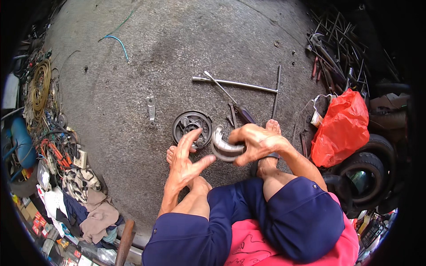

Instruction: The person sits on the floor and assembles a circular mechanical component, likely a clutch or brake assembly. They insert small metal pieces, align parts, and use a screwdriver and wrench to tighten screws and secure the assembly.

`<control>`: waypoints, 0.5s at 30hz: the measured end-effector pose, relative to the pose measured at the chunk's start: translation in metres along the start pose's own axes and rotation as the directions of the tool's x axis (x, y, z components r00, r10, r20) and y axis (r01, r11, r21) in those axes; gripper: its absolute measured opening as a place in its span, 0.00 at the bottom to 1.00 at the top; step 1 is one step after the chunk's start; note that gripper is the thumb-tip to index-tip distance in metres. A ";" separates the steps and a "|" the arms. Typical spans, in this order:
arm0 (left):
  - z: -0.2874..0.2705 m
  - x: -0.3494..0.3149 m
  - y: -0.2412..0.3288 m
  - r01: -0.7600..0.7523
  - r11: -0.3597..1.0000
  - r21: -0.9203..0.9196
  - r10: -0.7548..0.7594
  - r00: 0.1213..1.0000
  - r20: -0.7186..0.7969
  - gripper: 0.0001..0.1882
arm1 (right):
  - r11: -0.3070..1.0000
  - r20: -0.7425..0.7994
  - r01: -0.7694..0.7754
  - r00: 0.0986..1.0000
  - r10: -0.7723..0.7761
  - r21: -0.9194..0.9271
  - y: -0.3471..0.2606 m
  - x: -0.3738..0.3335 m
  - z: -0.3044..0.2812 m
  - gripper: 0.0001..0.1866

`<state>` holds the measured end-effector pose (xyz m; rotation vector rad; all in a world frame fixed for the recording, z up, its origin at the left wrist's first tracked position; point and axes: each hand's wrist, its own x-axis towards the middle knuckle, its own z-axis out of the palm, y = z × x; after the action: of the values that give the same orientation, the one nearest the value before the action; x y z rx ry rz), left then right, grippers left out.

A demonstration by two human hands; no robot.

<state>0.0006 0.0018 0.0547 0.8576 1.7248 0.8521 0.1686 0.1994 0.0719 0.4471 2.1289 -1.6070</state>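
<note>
My right hand point(261, 141) grips a curved metal brake shoe point(218, 141), its crescent pointing toward my left hand. Whether it is one shoe or a pair, I cannot tell. My left hand point(183, 165) is open, thumb and fingers apart, with a gap between it and the shoe. Just beyond those fingers, a round brake plate point(176, 125) lies flat on the ground, its inner parts facing up; the fingertips cover part of its near side in this view. A small metal lever arm point(151, 111) lies to the plate's left.
A T-handle socket wrench point(242, 84) and a screwdriver point(228, 96) lie ahead, beside a small spanner point(233, 114). On the right are piled tools point(330, 57), a red plastic bag point(341, 128) and tyres point(377, 166). Cables point(41, 86) and rags point(100, 215) line the left.
</note>
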 end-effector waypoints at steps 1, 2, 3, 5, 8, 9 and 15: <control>-0.005 -0.006 0.008 -0.058 0.998 0.024 0.057 0.997 0.055 0.43 | 0.996 0.153 0.025 0.988 -0.011 -0.091 -0.004 0.002 -0.002 0.19; -0.006 -0.009 0.003 -0.140 0.990 0.008 0.137 0.981 0.139 0.43 | 0.992 0.176 0.127 0.976 -0.126 0.004 -0.002 0.005 0.006 0.18; -0.006 -0.012 0.000 -0.219 0.976 -0.015 0.217 0.951 0.221 0.43 | 0.989 0.245 0.147 0.959 -0.142 0.001 -0.003 0.009 0.012 0.16; 0.002 -0.022 -0.010 -0.085 0.985 -0.151 0.133 0.928 0.348 0.42 | 0.996 0.404 0.069 0.911 -0.085 0.054 -0.002 0.016 0.023 0.19; 0.005 -0.025 -0.009 0.309 0.866 -0.393 -0.116 0.889 0.443 0.39 | 0.938 0.402 -0.119 0.916 -0.023 0.326 0.007 0.021 0.031 0.16; 0.010 -0.026 -0.016 0.323 0.821 -0.471 -0.108 0.898 0.427 0.38 | 0.879 0.392 -0.188 0.920 0.002 0.438 0.010 0.021 0.033 0.15; 0.024 -0.022 -0.034 0.305 0.599 -0.741 -0.116 0.948 0.296 0.32 | 0.731 0.292 -0.257 0.953 0.082 0.632 0.018 0.023 0.035 0.13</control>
<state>0.0236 -0.0305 0.0300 0.1205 1.0364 1.1579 0.1635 0.1703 0.0366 0.6004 1.2307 -2.1537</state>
